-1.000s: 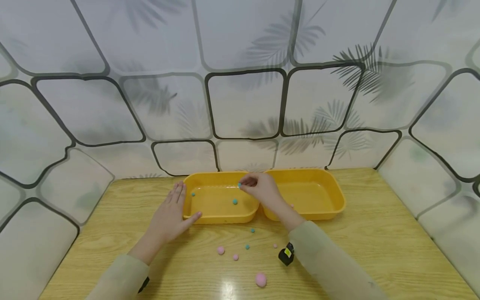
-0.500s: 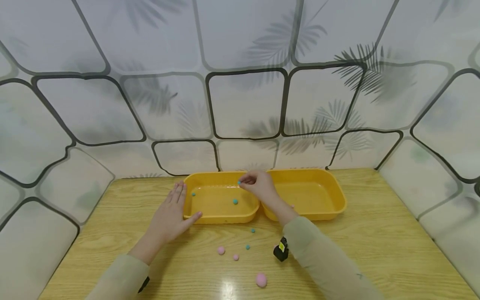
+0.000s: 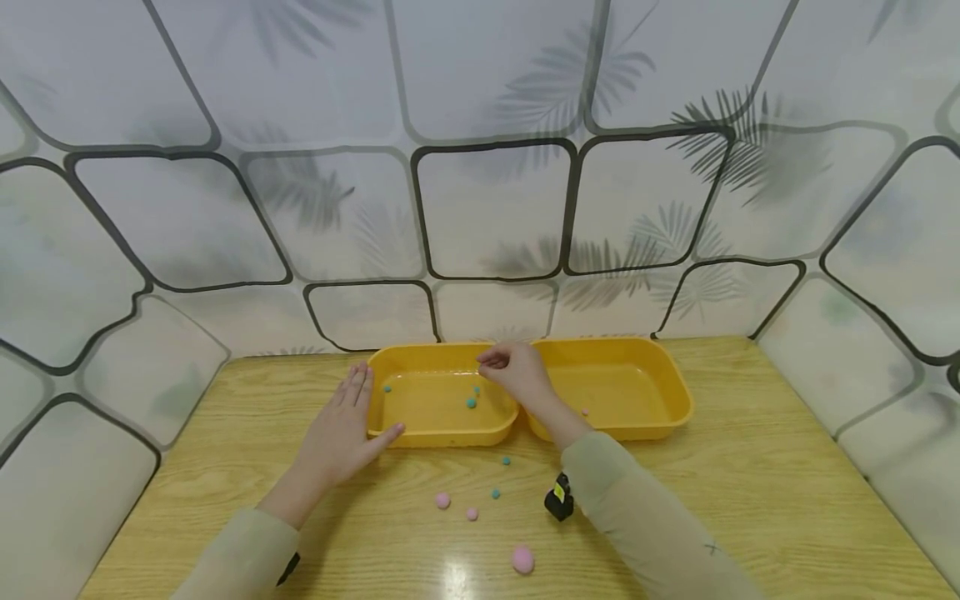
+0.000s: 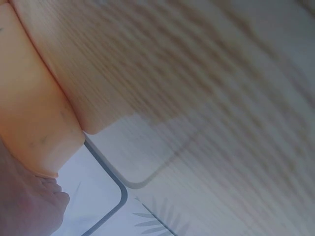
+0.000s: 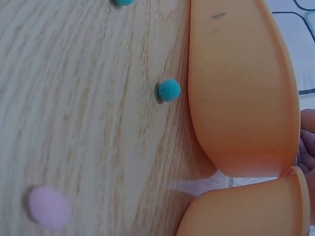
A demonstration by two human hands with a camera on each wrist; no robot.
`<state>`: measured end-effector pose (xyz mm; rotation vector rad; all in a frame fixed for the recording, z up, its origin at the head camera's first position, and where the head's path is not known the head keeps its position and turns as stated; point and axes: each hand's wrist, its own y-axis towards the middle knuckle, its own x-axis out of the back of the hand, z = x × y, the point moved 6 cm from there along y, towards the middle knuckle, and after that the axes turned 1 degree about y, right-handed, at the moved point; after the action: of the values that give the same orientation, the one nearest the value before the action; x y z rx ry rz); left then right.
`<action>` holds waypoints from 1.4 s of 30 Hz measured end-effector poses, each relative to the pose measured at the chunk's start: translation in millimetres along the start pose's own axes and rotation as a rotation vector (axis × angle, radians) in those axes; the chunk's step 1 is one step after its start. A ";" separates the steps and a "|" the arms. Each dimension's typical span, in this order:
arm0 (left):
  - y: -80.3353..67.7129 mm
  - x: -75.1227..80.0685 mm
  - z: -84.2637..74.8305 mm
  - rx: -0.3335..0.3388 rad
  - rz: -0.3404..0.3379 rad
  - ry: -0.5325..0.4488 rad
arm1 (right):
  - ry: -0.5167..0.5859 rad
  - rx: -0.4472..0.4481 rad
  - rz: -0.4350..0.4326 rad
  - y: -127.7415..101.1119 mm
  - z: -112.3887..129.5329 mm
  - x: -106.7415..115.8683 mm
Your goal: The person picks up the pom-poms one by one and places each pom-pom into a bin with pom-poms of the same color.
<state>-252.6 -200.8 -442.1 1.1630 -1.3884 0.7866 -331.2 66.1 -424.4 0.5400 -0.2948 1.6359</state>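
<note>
My left hand (image 3: 337, 437) lies with straight fingers along the left end of the left yellow tray (image 3: 435, 439), its thumb over the front rim. Above the right part of that tray is my right hand (image 3: 519, 373), thumb and fingertips slightly apart with nothing visible between them. Just below those fingertips a small teal pom-pom (image 3: 477, 389) lies in the tray, close to a larger teal pom-pom (image 3: 471, 403). A third teal pom-pom (image 3: 387, 389) sits near the tray's left end. In the right wrist view, only part of the right hand (image 5: 307, 142) shows behind the tray walls.
A second yellow tray (image 3: 645, 432) stands against the first, with a small pink pom-pom (image 3: 585, 412) in it. On the wooden table in front lie teal pom-poms (image 3: 496, 494) and several pink ones, the largest pink pom-pom (image 3: 522, 560) nearest. A patterned wall rises behind.
My right hand has let go of the small teal pom-pom, which dropped into the left tray. The right forearm shifted slightly left; the left hand stayed in place.
</note>
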 end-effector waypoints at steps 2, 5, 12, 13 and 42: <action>0.1 0.2 -0.4 0.001 0.002 -0.004 | -0.001 0.007 -0.007 -0.4 0.0 0.3; 0.5 0.6 -0.9 0.000 0.002 -0.006 | 0.009 0.011 -0.012 -1.0 -0.1 1.2; 2.4 0.6 -1.3 -0.004 0.000 -0.005 | 0.092 -0.001 -0.001 -0.6 -2.4 5.5; 2.6 0.7 -1.5 -0.005 0.001 -0.004 | 0.106 -0.003 0.003 -0.8 -2.5 6.7; -0.7 1.6 -0.9 -0.002 0.005 -0.013 | 0.119 0.045 0.103 -55.7 -2.4 44.8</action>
<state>-251.5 -200.5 -440.5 1.1647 -1.4032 0.7825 -279.7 113.8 -410.4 0.4651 -0.2010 1.7702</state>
